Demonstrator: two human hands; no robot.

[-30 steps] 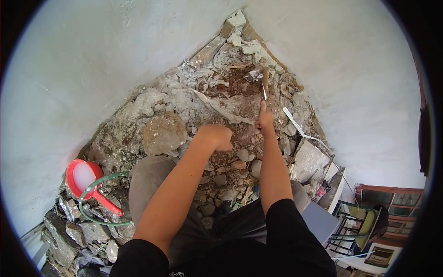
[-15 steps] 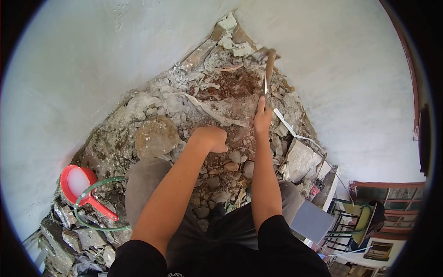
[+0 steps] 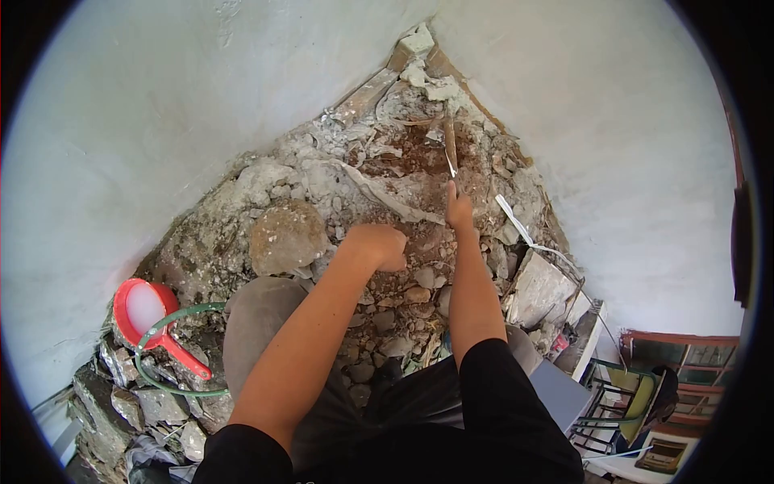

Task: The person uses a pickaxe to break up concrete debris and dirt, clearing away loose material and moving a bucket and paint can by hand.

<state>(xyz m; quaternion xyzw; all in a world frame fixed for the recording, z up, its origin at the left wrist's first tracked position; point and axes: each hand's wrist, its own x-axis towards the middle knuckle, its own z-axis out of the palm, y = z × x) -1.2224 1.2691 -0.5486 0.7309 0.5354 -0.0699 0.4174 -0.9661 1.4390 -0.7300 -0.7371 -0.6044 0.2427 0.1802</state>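
My right hand [image 3: 460,211] is closed round the handle of a small wooden-handled hoe [image 3: 451,143]. The tool points away from me, and its head is down at the pale rubble by a patch of reddish-brown soil [image 3: 415,153]. My left hand [image 3: 382,245] is curled into a fist above the stones, to the left of the right hand. Nothing sticks out of it, and its palm side is turned from view. Between the hands and the soil runs a whitish torn sheet-like strip [image 3: 379,198]. A large rounded stone [image 3: 286,238] lies left of my left hand.
Pale walls [image 3: 177,97] meet at the far corner. At left, a red dipper [image 3: 165,319] with cloudy liquid sits by a green hose [image 3: 161,389] on broken rocks. A white strap [image 3: 513,219] and a slab [image 3: 536,286] lie at right. A chair [image 3: 633,395] stands lower right.
The hoe's head has come down from a raised position at right into the rubble. My right hand has lowered slightly. My left hand stays curled, and the view has shifted a little.
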